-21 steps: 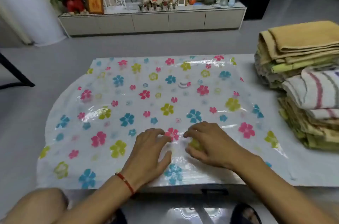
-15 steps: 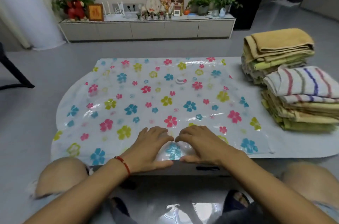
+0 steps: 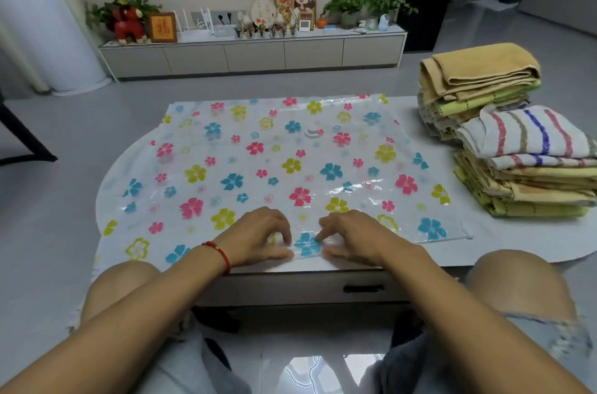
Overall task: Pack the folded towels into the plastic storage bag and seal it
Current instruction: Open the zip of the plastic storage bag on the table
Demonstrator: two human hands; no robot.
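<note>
In the head view, a clear plastic storage bag (image 3: 284, 167) printed with pink, blue and yellow flowers lies flat across the middle of the pale surface (image 3: 504, 242), reaching from the near edge almost to the far edge. A small round white valve (image 3: 312, 132) sits on the bag toward the far edge. The bag looks flat, with nothing bulky inside it.

The left hand (image 3: 258, 240) rests at the near edge of the bag, fingers curled down and thumb stretched along the plastic, pinching the bag's rim just left of a blue flower. A red string bracelet (image 3: 219, 253) circles its wrist. The right hand (image 3: 353, 240) mirrors it just right of the same flower, fingers bent and tips pressed onto the plastic, thumb underneath along the rim. The two hands are near each other but apart, both narrowly closed on the bag's near edge.

The folded towels stand in two stacks by the right edge of the surface, outside the bag. The far stack (image 3: 475, 87) is topped by a mustard-yellow towel; the near stack (image 3: 529, 167) is topped by a white towel with coloured stripes. The stacks touch each other.

Bare knees show below the near edge.
</note>
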